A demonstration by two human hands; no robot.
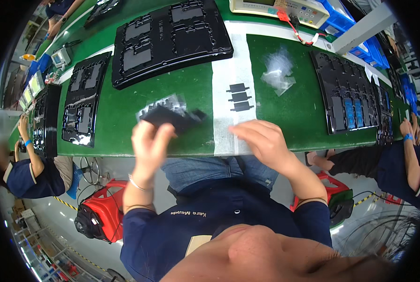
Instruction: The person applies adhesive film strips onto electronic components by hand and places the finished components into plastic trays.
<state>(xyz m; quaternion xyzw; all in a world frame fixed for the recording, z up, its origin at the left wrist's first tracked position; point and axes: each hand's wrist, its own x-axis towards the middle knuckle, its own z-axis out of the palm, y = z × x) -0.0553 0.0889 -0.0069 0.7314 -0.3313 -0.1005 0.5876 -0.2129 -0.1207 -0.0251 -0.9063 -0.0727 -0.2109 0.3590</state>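
Left hand: the left hand (149, 141) is raised over the near edge of the surface (120, 113), fingers pinching a dark flat part (172, 117) in a blurred clear bag (167, 104).
Right hand: the right hand (261, 138) lies at the near edge on the white strip (229, 80), fingers curled; whether it holds anything I cannot tell.
Small black pieces: three small black pieces (239, 97) lie in a row on the strip, just beyond the right hand.
Trays: a large black tray (172, 37) sits at the far edge; another black tray (344, 91) lies toward the right end.
Clear bags: crumpled clear bags (278, 70) lie on the green mat.
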